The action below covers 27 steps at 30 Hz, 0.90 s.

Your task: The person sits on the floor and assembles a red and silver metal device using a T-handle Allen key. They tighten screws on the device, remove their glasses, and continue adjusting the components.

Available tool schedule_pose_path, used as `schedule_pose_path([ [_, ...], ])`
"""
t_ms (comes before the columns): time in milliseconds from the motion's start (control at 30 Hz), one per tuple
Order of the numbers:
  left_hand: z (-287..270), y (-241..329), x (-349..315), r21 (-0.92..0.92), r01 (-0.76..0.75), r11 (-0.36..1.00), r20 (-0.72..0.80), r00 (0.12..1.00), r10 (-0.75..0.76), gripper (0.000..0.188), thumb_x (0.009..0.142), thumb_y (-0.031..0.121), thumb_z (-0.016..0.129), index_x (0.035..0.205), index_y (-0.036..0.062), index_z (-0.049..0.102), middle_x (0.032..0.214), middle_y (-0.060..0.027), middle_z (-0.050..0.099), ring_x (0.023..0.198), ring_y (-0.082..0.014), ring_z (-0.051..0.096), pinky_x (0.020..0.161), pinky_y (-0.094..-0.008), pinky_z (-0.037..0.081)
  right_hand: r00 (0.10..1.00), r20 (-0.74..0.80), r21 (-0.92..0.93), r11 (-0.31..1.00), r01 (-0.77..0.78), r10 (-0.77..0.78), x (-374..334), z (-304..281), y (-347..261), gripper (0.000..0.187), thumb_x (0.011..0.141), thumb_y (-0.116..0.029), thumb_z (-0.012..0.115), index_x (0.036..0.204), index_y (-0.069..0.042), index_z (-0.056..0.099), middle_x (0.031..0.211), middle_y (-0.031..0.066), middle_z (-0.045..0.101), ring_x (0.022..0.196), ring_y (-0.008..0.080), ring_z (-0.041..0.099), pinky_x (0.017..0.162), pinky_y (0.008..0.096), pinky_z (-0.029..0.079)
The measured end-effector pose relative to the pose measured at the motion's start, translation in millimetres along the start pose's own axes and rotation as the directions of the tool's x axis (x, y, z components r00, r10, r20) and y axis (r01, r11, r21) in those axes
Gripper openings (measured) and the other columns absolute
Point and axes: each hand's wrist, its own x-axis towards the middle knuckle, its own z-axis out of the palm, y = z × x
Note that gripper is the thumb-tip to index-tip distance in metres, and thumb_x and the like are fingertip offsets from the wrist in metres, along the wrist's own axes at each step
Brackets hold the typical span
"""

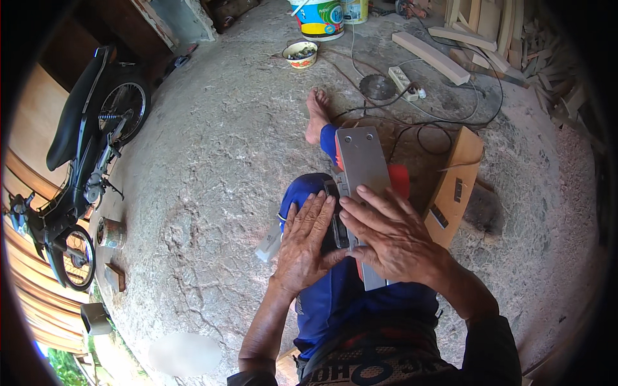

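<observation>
Across my lap rests what looks like an upturned electric planer, its long grey metal sole facing up, with red showing at its sides. My right hand lies over the sole, fingers stretched out and apart. My left hand rests along the black part at the planer's left side, its fingers extended. The two thumbs meet near the middle of the tool. Under my hands, the blade area is mostly hidden.
To the right lies a wooden board bearing two dark rectangular marks or pieces. Beyond are a round saw blade, a power strip, cables, a timber beam, a bowl and a paint bucket. A motorcycle stands left.
</observation>
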Motion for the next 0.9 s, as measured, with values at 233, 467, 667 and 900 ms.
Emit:
schedule_pose_path([
  [233, -1, -12, 2, -0.054, -0.018, 0.998, -0.013, 1.0, 0.017, 0.113, 0.073, 0.057, 0.084, 0.163, 0.0117, 0.034, 0.165, -0.0222, 0.036, 0.156, -0.0394, 0.028, 0.127, -0.0578, 0.015, 0.938, -0.329, 0.665, 0.679, 0.311, -0.107, -51, -24, 25, 0.025, 0.1, -0.029, 0.069, 0.089, -0.007, 0.076, 0.14, 0.0102, 0.063, 0.135, 0.03, 0.056, 0.118, 0.0516, 0.036],
  [467, -18, -22, 25, 0.046, -0.081, 0.996, 0.028, 0.996, 0.08, 0.14, 0.051, 0.079, 0.084, 0.162, 0.0099, 0.034, 0.16, -0.0243, 0.04, 0.154, -0.0426, 0.029, 0.128, -0.0607, 0.011, 0.809, -0.232, 0.769, 0.611, -0.187, 0.54, 28, 27, 104, 0.059, 0.108, -0.038, 0.057, 0.152, 0.0, 0.044, 0.139, 0.0157, 0.061, 0.125, 0.0253, 0.06, 0.107, 0.0368, 0.046],
  [667, -28, -26, 16, -0.038, -0.056, 0.998, -0.051, 0.997, 0.054, 0.143, 0.049, 0.083, 0.082, 0.16, 0.006, 0.035, 0.157, -0.0248, 0.044, 0.151, -0.0432, 0.034, 0.126, -0.0624, 0.015, 0.803, -0.091, 0.901, 0.392, -0.186, 0.589, 63, 49, 98, 0.069, 0.109, -0.056, 0.044, 0.127, 0.005, 0.069, 0.129, 0.0191, 0.069, 0.123, 0.0227, 0.061, 0.105, 0.0367, 0.046],
  [900, -71, -6, 19, -0.459, 0.114, 0.881, -0.154, 0.967, -0.205, 0.129, 0.067, 0.087, 0.071, 0.158, 0.0037, 0.037, 0.152, -0.0257, 0.051, 0.144, -0.0452, 0.047, 0.125, -0.0601, 0.02, 0.807, -0.041, 0.957, 0.256, -0.139, 0.589, 115, 9, 65, 0.05, 0.107, -0.045, 0.054, 0.115, 0.001, 0.074, 0.117, 0.0094, 0.072, 0.111, 0.0172, 0.064, 0.099, 0.0327, 0.048],
])
